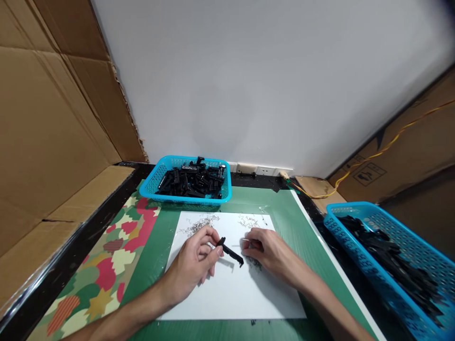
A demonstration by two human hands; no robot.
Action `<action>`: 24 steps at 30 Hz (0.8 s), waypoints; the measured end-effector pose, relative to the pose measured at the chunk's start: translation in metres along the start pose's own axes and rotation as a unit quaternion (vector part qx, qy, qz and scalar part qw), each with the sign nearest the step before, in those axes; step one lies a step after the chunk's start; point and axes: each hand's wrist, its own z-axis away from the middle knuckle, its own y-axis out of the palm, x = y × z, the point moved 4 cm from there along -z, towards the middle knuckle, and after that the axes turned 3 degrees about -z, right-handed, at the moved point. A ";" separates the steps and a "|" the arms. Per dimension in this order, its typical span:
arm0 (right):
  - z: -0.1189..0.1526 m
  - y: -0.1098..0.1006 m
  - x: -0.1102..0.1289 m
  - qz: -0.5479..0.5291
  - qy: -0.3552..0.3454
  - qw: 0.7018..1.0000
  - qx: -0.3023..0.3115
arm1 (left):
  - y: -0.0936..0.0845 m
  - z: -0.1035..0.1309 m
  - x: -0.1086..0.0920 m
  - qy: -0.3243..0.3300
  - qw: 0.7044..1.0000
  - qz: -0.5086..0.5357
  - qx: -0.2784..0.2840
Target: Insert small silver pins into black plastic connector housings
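Note:
Between the thumb and fingers of my left hand (199, 258) is a slim black plastic part (232, 253), tilted down to the right above a white sheet (213, 303). My right hand (266, 248) is just right of the part's lower end, thumb and fingers pinched together. What they pinch, if anything, is too small to make out. Beneath the right hand lies a pile of tiny dark pieces (254, 263), partly hidden. Small metal pieces (202, 224) are heaped behind my left hand, and more small metal bits (248, 220) are scattered at the sheet's far right.
A blue basket (185, 201) full of black plastic parts stands at the back left. Another blue basket (394, 296) of black parts is at the right. Cardboard (53, 118) walls the left side. A yellow cable (341, 180) runs from wall sockets (265, 170).

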 end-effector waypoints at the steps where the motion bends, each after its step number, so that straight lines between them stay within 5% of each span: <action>1: 0.000 0.001 0.000 -0.015 0.003 1.000 0.000 | 0.000 0.000 0.000 0.001 1.000 -0.005 0.001; 13: 0.002 0.004 0.012 -0.274 -0.008 0.962 0.015 | -0.001 0.005 -0.007 0.020 0.998 -0.032 0.042; 17: 0.004 0.015 0.020 -0.305 0.001 0.952 0.029 | 0.002 0.004 -0.002 0.000 0.997 0.013 0.073; 24: 0.009 0.019 0.024 -0.293 0.003 0.956 0.008 | 0.001 0.005 0.003 0.000 0.999 0.005 0.045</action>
